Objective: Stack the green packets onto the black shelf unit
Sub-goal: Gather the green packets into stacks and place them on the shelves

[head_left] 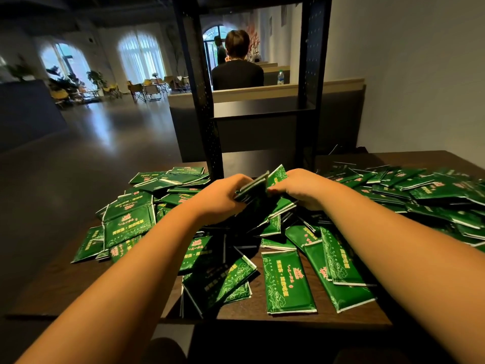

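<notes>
The bundle of green packets point(253, 189) sits between my two hands, raised a little above the heap and just in front of the black shelf unit point(207, 101). My left hand point(223, 198) curls round its near end, fingers wrapped under and thumb on top. My right hand point(301, 189) closes on the far end, with one packet poking up above the knuckles. I hold it from both sides, I think, so the slippery packets line up edge to edge instead of fanning out; a squared bundle should sit flat on a shelf.

Below and around my wrists the loose packets point(287, 281) lie scattered across the table point(262, 315), overlapping at every angle, some face up, some on edge. They spread left and right of the unit's posts, within easy reach.

The shelf board point(262, 107) above the heap looks bare from here, so by my reckoning the stacking has hardly begun. Through the frame I see a seated person point(237, 72) with their back to me and a bottle point(280, 78) beside them.
</notes>
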The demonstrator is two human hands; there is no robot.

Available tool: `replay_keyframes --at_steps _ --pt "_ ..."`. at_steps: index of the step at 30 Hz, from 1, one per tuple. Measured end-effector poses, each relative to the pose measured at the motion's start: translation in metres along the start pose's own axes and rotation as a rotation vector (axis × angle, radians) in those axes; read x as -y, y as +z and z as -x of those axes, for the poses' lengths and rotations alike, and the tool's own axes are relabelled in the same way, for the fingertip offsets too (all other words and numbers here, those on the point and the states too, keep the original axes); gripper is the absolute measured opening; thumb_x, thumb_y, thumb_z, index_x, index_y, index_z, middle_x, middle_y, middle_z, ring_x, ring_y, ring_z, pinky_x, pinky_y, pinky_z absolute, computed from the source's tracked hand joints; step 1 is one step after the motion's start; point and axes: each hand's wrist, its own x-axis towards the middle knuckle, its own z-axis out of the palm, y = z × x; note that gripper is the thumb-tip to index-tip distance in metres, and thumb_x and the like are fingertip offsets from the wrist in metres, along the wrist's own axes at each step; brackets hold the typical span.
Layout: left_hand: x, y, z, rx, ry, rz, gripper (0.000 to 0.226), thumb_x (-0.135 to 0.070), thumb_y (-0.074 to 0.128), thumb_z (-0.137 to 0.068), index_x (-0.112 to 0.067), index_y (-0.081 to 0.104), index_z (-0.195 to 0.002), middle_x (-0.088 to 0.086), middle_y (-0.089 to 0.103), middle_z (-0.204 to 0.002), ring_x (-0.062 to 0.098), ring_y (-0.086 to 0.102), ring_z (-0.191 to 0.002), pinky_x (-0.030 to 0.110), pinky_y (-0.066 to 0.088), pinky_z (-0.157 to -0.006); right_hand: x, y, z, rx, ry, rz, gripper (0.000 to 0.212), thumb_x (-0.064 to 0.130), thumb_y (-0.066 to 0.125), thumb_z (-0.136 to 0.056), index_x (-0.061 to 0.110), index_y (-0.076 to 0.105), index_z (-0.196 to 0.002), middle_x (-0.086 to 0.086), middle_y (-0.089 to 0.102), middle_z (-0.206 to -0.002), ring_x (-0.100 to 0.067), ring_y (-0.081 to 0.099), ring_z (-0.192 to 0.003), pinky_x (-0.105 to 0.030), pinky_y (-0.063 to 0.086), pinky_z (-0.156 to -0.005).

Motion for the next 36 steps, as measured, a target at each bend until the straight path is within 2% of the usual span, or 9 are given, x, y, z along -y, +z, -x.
replay_keyframes --at_steps 3,7,15,18,22,25,29,32,36 --pt "0.001 0.011 0.0 0.053 -0.025 0.039 0.049 -0.01 0.073 -0.097 -0.026 0.059 -0.141 -0.008 0.067 -0.124 0.006 0.067 -0.105 0.034 0.06 -0.095 0.003 0.009 0.001 -0.029 0.012 0.075 0.027 0.026 0.08 -0.074 0.003 0.071 -0.083 -0.013 0.063 -0.087 -0.027 0.059 -0.082 -0.041 0.046 -0.069" --pt "-0.002 0.022 0.007 0.164 -0.027 0.039 0.063 -0.016 0.081 -0.09 -0.024 0.053 -0.146 -0.005 0.064 -0.131 0.012 0.066 -0.113 0.036 0.056 -0.104 0.001 0.012 -0.01 -0.037 0.068 0.141 0.033 0.025 0.07 -0.075 0.001 0.074 -0.097 -0.014 0.063 -0.091 -0.028 0.06 -0.081 -0.042 0.045 -0.066" --pt "0.0 0.047 0.008 0.148 0.013 -0.191 0.106 -0.011 0.077 -0.083 -0.022 0.017 -0.17 0.007 0.043 -0.164 0.029 0.047 -0.146 0.047 0.043 -0.121 0.003 0.016 -0.003 -0.065 0.023 0.151 0.01 0.014 0.065 -0.083 0.006 0.069 -0.079 -0.023 0.065 -0.085 -0.029 0.058 -0.075 -0.04 0.046 -0.063" --pt "-0.001 0.05 0.008 0.061 0.024 -0.178 0.089 -0.015 0.071 -0.091 -0.023 0.023 -0.166 0.007 0.052 -0.159 0.03 0.056 -0.136 0.049 0.05 -0.111 -0.002 0.006 -0.012 -0.055 0.026 0.169 0.022 0.022 0.071 -0.069 0.005 0.071 -0.083 -0.023 0.068 -0.093 -0.029 0.064 -0.078 -0.042 0.05 -0.065" --pt "-0.003 0.043 0.003 -0.05 -0.033 -0.114 0.033 -0.018 0.058 -0.105 -0.02 0.042 -0.134 0.011 0.069 -0.108 0.024 0.063 -0.085 0.047 0.053 -0.073 0.008 -0.012 0.003 -0.105 -0.018 0.14 0.029 0.025 0.09 -0.072 0.006 0.073 -0.086 -0.013 0.072 -0.096 -0.03 0.068 -0.089 -0.038 0.055 -0.08" --pt "-0.003 0.03 -0.003 -0.193 -0.041 -0.046 0.025 -0.017 0.059 -0.104 -0.016 0.048 -0.127 0.012 0.069 -0.1 0.026 0.063 -0.078 0.042 0.047 -0.063 0.011 -0.031 0.011 -0.175 -0.057 0.055 0.049 0.038 0.098 -0.063 0.002 0.075 -0.087 -0.013 0.076 -0.092 -0.031 0.073 -0.087 -0.043 0.06 -0.085" --pt "-0.005 0.008 -0.012 -0.301 -0.08 0.079 0.029 -0.014 0.067 -0.097 -0.015 0.061 -0.126 0.01 0.073 -0.107 0.027 0.07 -0.091 0.042 0.061 -0.079 0.011 -0.049 0.024 -0.135 -0.149 -0.246 0.051 0.025 0.099 -0.063 0.0 0.082 -0.104 -0.018 0.082 -0.102 -0.037 0.08 -0.1 -0.059 0.06 -0.1" --pt "-0.011 -0.005 -0.018 -0.334 -0.093 0.176 0.038 -0.015 0.068 -0.096 -0.019 0.066 -0.134 0.004 0.073 -0.113 0.024 0.072 -0.1 0.042 0.063 -0.088 0.016 -0.055 0.04 -0.033 -0.247 -0.387 0.032 0.015 0.088 -0.086 0.003 0.079 -0.115 -0.013 0.082 -0.107 -0.033 0.078 -0.105 -0.048 0.06 -0.101" --pt "-0.016 -0.012 -0.025 -0.31 -0.083 0.259 0.033 -0.028 0.07 -0.1 -0.022 0.064 -0.132 0.004 0.074 -0.113 0.022 0.073 -0.103 0.04 0.062 -0.088 0.02 -0.053 0.052 0.038 -0.353 -0.323 0.032 0.018 0.086 -0.09 0.01 0.078 -0.121 -0.006 0.082 -0.116 -0.021 0.075 -0.117 -0.045 0.05 -0.114"
